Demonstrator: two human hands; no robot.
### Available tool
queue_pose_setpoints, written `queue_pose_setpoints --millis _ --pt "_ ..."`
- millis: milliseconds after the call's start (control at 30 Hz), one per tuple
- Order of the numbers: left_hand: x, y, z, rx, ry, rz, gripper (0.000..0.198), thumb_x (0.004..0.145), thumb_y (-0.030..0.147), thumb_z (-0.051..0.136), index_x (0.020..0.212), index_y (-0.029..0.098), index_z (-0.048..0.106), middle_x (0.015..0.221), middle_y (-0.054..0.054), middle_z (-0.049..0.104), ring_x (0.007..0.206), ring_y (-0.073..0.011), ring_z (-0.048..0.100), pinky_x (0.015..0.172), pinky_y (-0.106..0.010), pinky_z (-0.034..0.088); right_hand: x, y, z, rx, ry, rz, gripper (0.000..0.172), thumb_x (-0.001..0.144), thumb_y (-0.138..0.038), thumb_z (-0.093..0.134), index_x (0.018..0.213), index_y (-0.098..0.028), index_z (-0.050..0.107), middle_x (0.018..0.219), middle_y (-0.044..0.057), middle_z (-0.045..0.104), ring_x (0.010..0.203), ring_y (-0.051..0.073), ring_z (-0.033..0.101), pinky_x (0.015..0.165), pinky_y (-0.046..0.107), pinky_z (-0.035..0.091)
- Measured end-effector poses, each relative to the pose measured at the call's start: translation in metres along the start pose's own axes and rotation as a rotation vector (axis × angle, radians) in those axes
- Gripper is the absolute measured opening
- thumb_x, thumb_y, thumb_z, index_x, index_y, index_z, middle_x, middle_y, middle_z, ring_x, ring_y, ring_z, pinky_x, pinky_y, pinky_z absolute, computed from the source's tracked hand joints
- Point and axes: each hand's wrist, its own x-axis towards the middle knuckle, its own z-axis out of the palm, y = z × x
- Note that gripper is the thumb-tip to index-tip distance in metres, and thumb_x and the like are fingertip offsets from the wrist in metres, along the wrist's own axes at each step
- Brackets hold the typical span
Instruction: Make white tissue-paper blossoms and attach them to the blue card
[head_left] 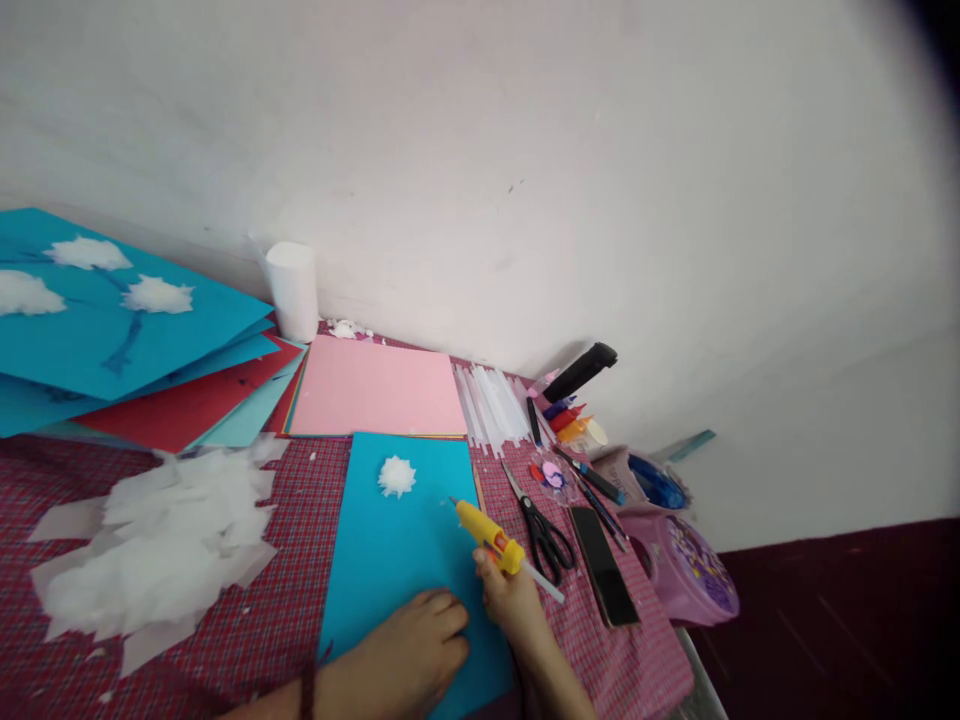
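The right hand [510,597] has its fingers wrapped around a yellow glue gun [480,530]. The gun is over the right side of the blue sheet [397,580], and its tip points to the far side. I can't tell if the tip touches the blue sheet. A whitish glue stick [545,583] pokes out of the back of the gun.

The left hand [420,640] is over the near part of the blue sheet. Its fingers are bent, and I can't tell if they hold anything under there.

One white, spiky puff [397,476] sits near the far edge of the blue sheet. Just past that edge is a pile of paper with pink [379,390] on top. To the left of the blue sheet, a heap of thin white squares [165,550] lies on the table [300,560]. To the right of the blue sheet are black scissors [541,530], with their blades pointing away, and then a dark phone [604,570]. More glue sticks [491,408] lie beyond its far right corner.
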Motion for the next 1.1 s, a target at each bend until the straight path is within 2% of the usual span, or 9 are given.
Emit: queue_pose_setpoints --millis 100,267,433,600,767,933,1100 --pt "0.001 0.001 -0.002 -0.005 0.016 0.009 0.004 0.087 0.020 0.057 0.086 0.018 0.060 0.097 -0.003 0.061 0.096 -0.0188 0.054 0.090 -0.032 0.044 0.001 0.001 -0.002 0.043 -0.017 0.082 0.044 0.071 -0.064 0.056 0.067 -0.022 0.045 0.048 -0.006 0.040 0.039 0.011 0.040 0.037 0.023 0.033" --pt "0.001 0.001 -0.003 0.000 0.010 -0.004 0.002 0.085 0.019 0.059 0.086 0.018 0.060 0.097 -0.003 0.061 0.095 -0.0190 0.054 0.088 -0.032 0.044 0.001 -0.001 -0.004 0.058 -0.047 0.099 0.045 0.068 -0.064 0.058 0.067 -0.021 0.044 0.049 -0.006 0.041 0.039 0.010 0.039 0.036 0.022 0.033" --pt "0.001 -0.001 0.002 0.004 0.012 0.009 0.004 0.087 0.021 0.058 0.087 0.018 0.060 0.098 -0.003 0.061 0.096 -0.0192 0.053 0.089 -0.032 0.043 0.001 -0.010 -0.008 0.076 -0.115 0.070 0.041 0.074 -0.060 0.057 0.078 -0.019 0.053 0.052 -0.006 0.041 0.041 0.009 0.038 0.037 0.021 0.032" --pt "0.001 -0.001 0.000 -0.009 0.006 0.018 0.004 0.087 0.021 0.057 0.085 0.017 0.059 0.097 -0.003 0.060 0.095 -0.0185 0.053 0.088 -0.031 0.043 0.005 -0.018 -0.011 0.072 -0.116 0.074 0.040 0.070 -0.059 0.060 0.072 -0.020 0.050 0.051 -0.006 0.041 0.041 0.009 0.036 0.038 0.022 0.032" --pt "0.000 0.000 -0.004 -0.004 0.007 0.024 0.006 0.088 0.021 0.055 0.086 0.017 0.059 0.097 -0.003 0.060 0.096 -0.0186 0.053 0.089 -0.031 0.043 0.007 -0.020 -0.016 0.055 -0.134 0.093 0.041 0.069 -0.059 0.061 0.075 -0.020 0.050 0.051 -0.007 0.038 0.040 0.009 0.036 0.037 0.022 0.033" --pt "0.000 0.001 -0.007 -0.014 0.023 0.024 0.007 0.089 0.020 0.054 0.087 0.017 0.060 0.097 -0.004 0.061 0.094 -0.0178 0.053 0.088 -0.030 0.043 0.011 -0.027 -0.019 0.037 -0.187 0.015 0.037 0.071 -0.055 0.061 0.076 -0.019 0.054 0.056 -0.005 0.042 0.044 0.010 0.037 0.039 0.022 0.033" --pt "0.000 0.001 -0.006 -0.002 0.036 0.033 0.007 0.088 0.021 0.055 0.085 0.017 0.060 0.095 -0.004 0.061 0.092 -0.0181 0.054 0.086 -0.030 0.043 0.016 -0.027 -0.018 0.009 -0.158 0.002 0.036 0.068 -0.054 0.063 0.068 -0.020 0.050 0.052 -0.006 0.040 0.044 0.010 0.036 0.038 0.022 0.030"
